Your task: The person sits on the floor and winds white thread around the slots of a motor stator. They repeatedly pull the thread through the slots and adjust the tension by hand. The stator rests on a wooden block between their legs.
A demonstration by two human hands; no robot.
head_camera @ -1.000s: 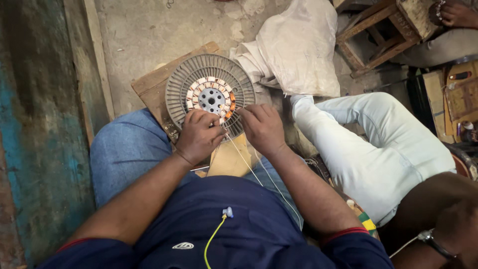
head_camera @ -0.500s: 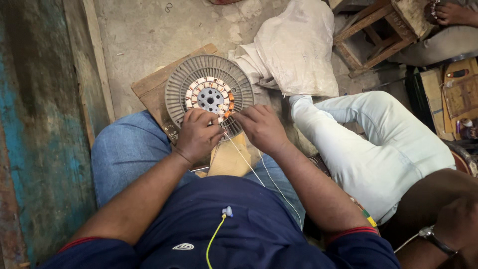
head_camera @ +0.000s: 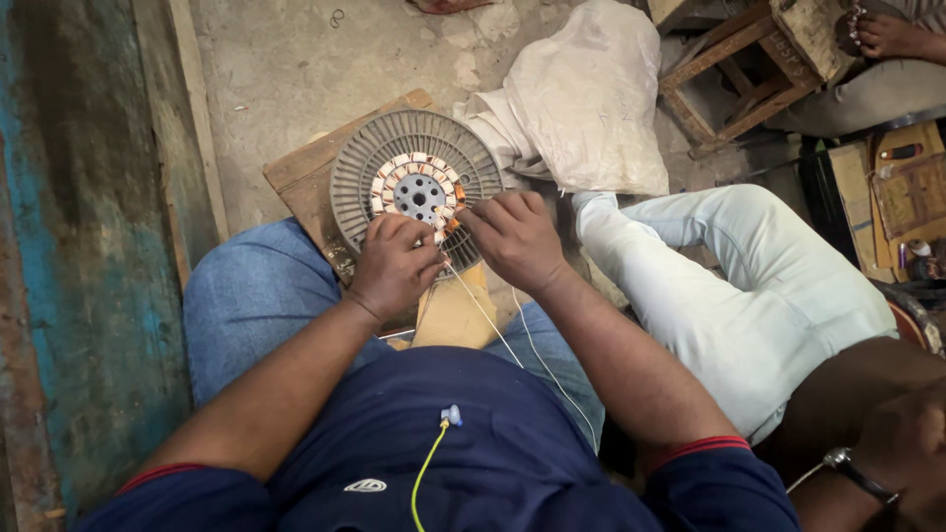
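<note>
Hands (head_camera: pixel 458 251) pinching copper wire (head_camera: pixel 450 223) at round stator (head_camera: pixel 414 187), fingers closed.

White sack (head_camera: pixel 589 99) on floor by stool; brown cardboard boxes (head_camera: pixel 902 192) at rt edge.

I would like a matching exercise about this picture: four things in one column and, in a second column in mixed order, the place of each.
Things:
1. round grey ribbed motor disc with copper coils
2. white cloth sack
3. brown wooden stool
4. thin white wire

Places:
A. upper right corner, on the floor
B. on a wooden board, under the fingers of left hand and right hand
C. running from the hands down over the blue jeans
D. on the concrete floor, right of the disc

Pairs: 1-B, 2-D, 3-A, 4-C
</note>
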